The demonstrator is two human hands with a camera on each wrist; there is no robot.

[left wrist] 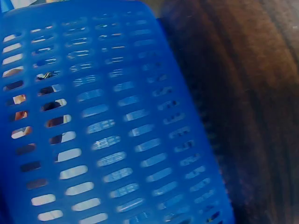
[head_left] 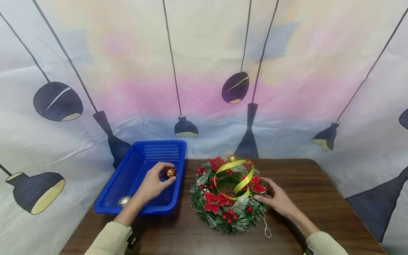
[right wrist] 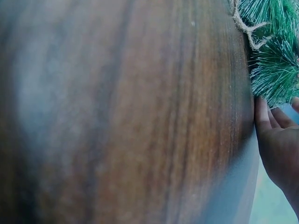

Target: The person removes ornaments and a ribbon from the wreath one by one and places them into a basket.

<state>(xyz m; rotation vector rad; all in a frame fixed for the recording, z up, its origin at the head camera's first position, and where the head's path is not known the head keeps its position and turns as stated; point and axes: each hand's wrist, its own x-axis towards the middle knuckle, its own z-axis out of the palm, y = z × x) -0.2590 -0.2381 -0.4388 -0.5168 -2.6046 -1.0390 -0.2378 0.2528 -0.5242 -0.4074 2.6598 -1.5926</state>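
My left hand point(head_left: 155, 180) pinches a shiny copper bauble point(head_left: 170, 172) between thumb and fingers, over the right side of the blue plastic basket point(head_left: 109, 184). In the left wrist view the basket's slotted wall point(left wrist: 107, 112) hides most of that hand. A Christmas wreath point(head_left: 207, 216) with red poinsettias and berries lies on the table. My right hand point(head_left: 277, 198) holds its right edge, the thumb near a red flower; in the right wrist view the fingertips point(right wrist: 262, 109) meet the green needles. A looped yellow ribbon point(head_left: 220, 171) rests on the wreath.
A pale shiny bauble point(head_left: 124, 201) is in the basket's near left corner. On the wreath's far edge sits a gold bauble point(head_left: 232, 158). A twine loop point(head_left: 267, 230) trails from the wreath onto the brown wooden table point(head_left: 306, 191). Behind hangs a printed cloth point(head_left: 207, 53).
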